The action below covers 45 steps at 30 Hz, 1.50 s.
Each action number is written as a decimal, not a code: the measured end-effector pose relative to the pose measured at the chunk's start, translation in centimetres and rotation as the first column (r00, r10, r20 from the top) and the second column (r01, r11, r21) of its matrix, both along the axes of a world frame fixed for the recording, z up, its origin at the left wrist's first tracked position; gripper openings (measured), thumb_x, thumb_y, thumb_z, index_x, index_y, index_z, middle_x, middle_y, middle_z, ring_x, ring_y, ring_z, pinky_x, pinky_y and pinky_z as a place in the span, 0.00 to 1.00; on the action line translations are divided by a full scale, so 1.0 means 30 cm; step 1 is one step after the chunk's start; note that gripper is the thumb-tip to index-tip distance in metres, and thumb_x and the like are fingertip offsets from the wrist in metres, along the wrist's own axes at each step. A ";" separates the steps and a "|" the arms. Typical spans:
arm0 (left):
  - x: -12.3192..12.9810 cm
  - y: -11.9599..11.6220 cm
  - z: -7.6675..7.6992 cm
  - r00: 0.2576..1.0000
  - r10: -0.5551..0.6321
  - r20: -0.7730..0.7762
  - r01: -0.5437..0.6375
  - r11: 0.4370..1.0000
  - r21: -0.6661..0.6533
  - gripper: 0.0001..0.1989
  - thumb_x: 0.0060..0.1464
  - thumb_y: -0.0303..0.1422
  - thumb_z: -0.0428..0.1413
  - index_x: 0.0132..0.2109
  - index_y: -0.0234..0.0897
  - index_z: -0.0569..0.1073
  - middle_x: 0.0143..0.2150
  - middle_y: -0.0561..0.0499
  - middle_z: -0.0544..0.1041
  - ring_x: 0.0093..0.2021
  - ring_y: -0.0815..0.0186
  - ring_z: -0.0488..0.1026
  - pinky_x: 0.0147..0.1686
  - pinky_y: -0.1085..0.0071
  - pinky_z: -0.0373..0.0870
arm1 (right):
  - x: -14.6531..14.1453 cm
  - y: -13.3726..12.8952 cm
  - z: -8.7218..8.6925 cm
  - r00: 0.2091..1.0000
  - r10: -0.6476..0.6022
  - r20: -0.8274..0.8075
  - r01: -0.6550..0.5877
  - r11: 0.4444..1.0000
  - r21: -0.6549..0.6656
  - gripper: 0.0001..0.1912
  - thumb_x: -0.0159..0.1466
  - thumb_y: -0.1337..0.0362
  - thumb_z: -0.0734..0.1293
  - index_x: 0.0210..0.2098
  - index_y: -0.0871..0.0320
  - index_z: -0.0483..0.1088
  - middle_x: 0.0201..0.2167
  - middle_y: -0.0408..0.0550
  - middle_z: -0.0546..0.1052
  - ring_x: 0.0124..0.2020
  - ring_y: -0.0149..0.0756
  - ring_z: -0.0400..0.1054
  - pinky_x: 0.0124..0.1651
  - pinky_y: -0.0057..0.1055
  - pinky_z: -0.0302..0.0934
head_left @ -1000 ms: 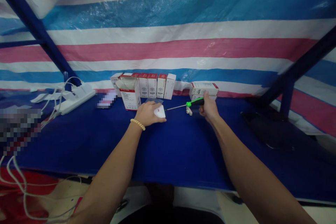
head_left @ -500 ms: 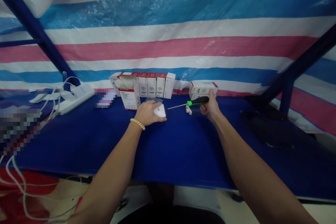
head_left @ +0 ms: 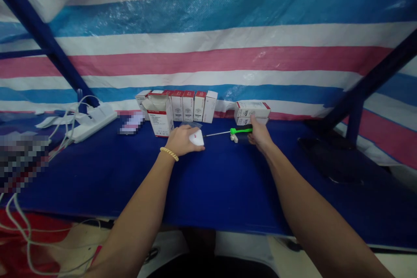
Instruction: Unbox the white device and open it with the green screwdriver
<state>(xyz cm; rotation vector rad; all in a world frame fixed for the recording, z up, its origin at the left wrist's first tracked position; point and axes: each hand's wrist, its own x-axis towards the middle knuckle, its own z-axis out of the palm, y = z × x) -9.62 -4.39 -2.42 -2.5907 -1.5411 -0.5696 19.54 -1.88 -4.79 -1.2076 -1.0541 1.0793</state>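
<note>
My left hand (head_left: 182, 140) is closed around a small white plastic piece with a red mark (head_left: 196, 137); its kind is not clear. A screwdriver (head_left: 241, 130) with a green and black handle lies in the grip of my right hand (head_left: 259, 134). Its thin shaft points left, and the tip meets the right side of the white piece, as far as I can see. Just below the handle, a small whitish part (head_left: 233, 138) sits on the blue table (head_left: 224, 182). Behind my left hand stands an open red and white carton (head_left: 160, 121).
A row of red and white boxes (head_left: 188, 106) stands along the back, with two stacked boxes (head_left: 252, 108) to their right. At left lies a white power strip (head_left: 93, 124) with cables. A dark flat object (head_left: 329, 160) rests at right.
My right hand has shifted slightly left along with the screwdriver, and its grip on the handle has moved closer to the green part. The left hand has moved slightly left with the white piece.
</note>
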 end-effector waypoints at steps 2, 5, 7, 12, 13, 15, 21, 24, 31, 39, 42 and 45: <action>0.001 0.000 0.000 1.000 -0.002 0.000 0.002 1.000 0.004 0.33 0.40 0.54 0.63 0.51 0.42 0.74 0.42 0.47 0.74 0.42 0.56 0.73 0.40 0.62 0.68 | -0.002 -0.001 -0.001 0.999 -0.051 -0.011 0.051 0.999 -0.013 0.24 0.52 0.44 0.69 0.22 0.54 0.57 0.09 0.34 0.53 0.10 0.23 0.46 0.13 0.25 0.38; 0.002 -0.002 0.002 1.000 0.013 0.003 -0.013 1.000 0.001 0.34 0.40 0.54 0.63 0.52 0.42 0.73 0.43 0.47 0.74 0.43 0.56 0.73 0.41 0.62 0.68 | -0.003 -0.006 0.009 0.994 -0.060 -0.092 0.064 0.997 0.045 0.18 0.50 0.53 0.72 0.24 0.56 0.63 0.15 0.39 0.64 0.15 0.24 0.56 0.16 0.24 0.48; 0.003 -0.004 0.003 1.000 0.022 0.005 -0.022 1.000 -0.002 0.33 0.40 0.54 0.63 0.52 0.42 0.73 0.43 0.47 0.75 0.43 0.55 0.73 0.41 0.61 0.68 | -0.003 -0.010 0.018 0.984 0.015 -0.178 0.007 0.992 0.123 0.13 0.49 0.59 0.72 0.28 0.57 0.65 0.21 0.42 0.69 0.20 0.27 0.62 0.20 0.26 0.55; 0.004 -0.004 0.001 1.000 0.015 -0.010 -0.015 1.000 0.009 0.33 0.39 0.54 0.63 0.51 0.42 0.74 0.42 0.47 0.75 0.42 0.55 0.73 0.41 0.61 0.68 | -0.008 -0.021 0.030 0.966 0.124 -0.227 -0.108 0.991 0.082 0.15 0.48 0.62 0.68 0.36 0.54 0.63 0.25 0.42 0.71 0.22 0.33 0.67 0.20 0.28 0.57; 0.003 -0.002 0.000 1.000 0.011 -0.010 -0.011 1.000 0.011 0.33 0.39 0.54 0.63 0.51 0.42 0.74 0.42 0.47 0.75 0.42 0.55 0.73 0.41 0.61 0.68 | -0.010 -0.022 0.030 0.981 0.096 -0.170 -0.091 0.995 0.039 0.15 0.50 0.59 0.67 0.37 0.54 0.63 0.23 0.42 0.71 0.19 0.33 0.66 0.17 0.27 0.54; 0.000 0.001 -0.003 1.000 0.007 -0.007 -0.007 1.000 0.013 0.33 0.39 0.54 0.63 0.51 0.42 0.74 0.42 0.47 0.75 0.42 0.56 0.73 0.41 0.61 0.68 | -0.012 -0.023 0.027 1.000 0.019 0.003 -0.019 1.000 -0.023 0.16 0.56 0.51 0.65 0.37 0.54 0.64 0.19 0.42 0.70 0.13 0.30 0.61 0.14 0.26 0.46; -0.005 0.007 -0.010 1.000 0.013 0.007 -0.013 1.000 0.012 0.34 0.40 0.54 0.63 0.52 0.43 0.73 0.43 0.47 0.75 0.43 0.55 0.72 0.43 0.60 0.69 | -0.008 -0.026 0.023 0.999 0.027 0.037 -0.028 1.000 0.003 0.15 0.53 0.54 0.68 0.32 0.55 0.63 0.16 0.40 0.68 0.13 0.27 0.59 0.13 0.24 0.46; -0.003 0.009 -0.014 1.000 0.008 0.017 -0.008 1.000 0.008 0.35 0.40 0.53 0.63 0.54 0.42 0.73 0.43 0.46 0.75 0.44 0.54 0.72 0.44 0.60 0.69 | -0.005 -0.037 0.036 0.978 0.129 -0.165 -0.121 0.991 0.054 0.18 0.47 0.64 0.68 0.37 0.54 0.61 0.23 0.40 0.72 0.20 0.30 0.66 0.16 0.23 0.53; -0.001 0.005 -0.010 1.000 0.001 -0.001 -0.001 1.000 0.015 0.35 0.40 0.53 0.64 0.54 0.40 0.73 0.44 0.46 0.75 0.44 0.54 0.72 0.45 0.60 0.69 | -0.007 -0.046 0.046 0.992 0.028 0.121 -0.021 0.998 -0.057 0.19 0.58 0.46 0.62 0.35 0.56 0.64 0.16 0.42 0.69 0.10 0.29 0.59 0.11 0.24 0.42; -0.003 0.008 -0.018 1.000 -0.007 0.009 0.007 0.999 0.037 0.34 0.41 0.53 0.63 0.53 0.41 0.73 0.42 0.46 0.75 0.43 0.55 0.72 0.43 0.61 0.68 | -0.002 -0.039 0.031 0.982 0.157 -0.107 -0.133 0.970 0.204 0.15 0.49 0.62 0.71 0.34 0.54 0.63 0.24 0.41 0.72 0.23 0.32 0.68 0.24 0.30 0.61; -0.001 0.007 -0.021 1.000 -0.017 0.009 0.016 0.999 0.036 0.34 0.40 0.53 0.63 0.53 0.41 0.73 0.43 0.46 0.75 0.43 0.55 0.72 0.44 0.60 0.68 | 0.000 -0.046 0.046 0.944 0.247 -0.219 -0.192 0.950 0.246 0.20 0.45 0.65 0.71 0.36 0.52 0.63 0.31 0.43 0.76 0.32 0.37 0.72 0.29 0.33 0.64; 0.000 0.005 -0.017 1.000 -0.022 -0.002 0.022 0.999 0.028 0.34 0.40 0.53 0.63 0.53 0.40 0.73 0.44 0.45 0.75 0.43 0.54 0.72 0.44 0.59 0.68 | 0.002 -0.048 0.055 0.969 0.195 -0.151 -0.182 0.978 0.096 0.17 0.51 0.53 0.69 0.36 0.53 0.63 0.25 0.46 0.76 0.23 0.37 0.71 0.19 0.29 0.57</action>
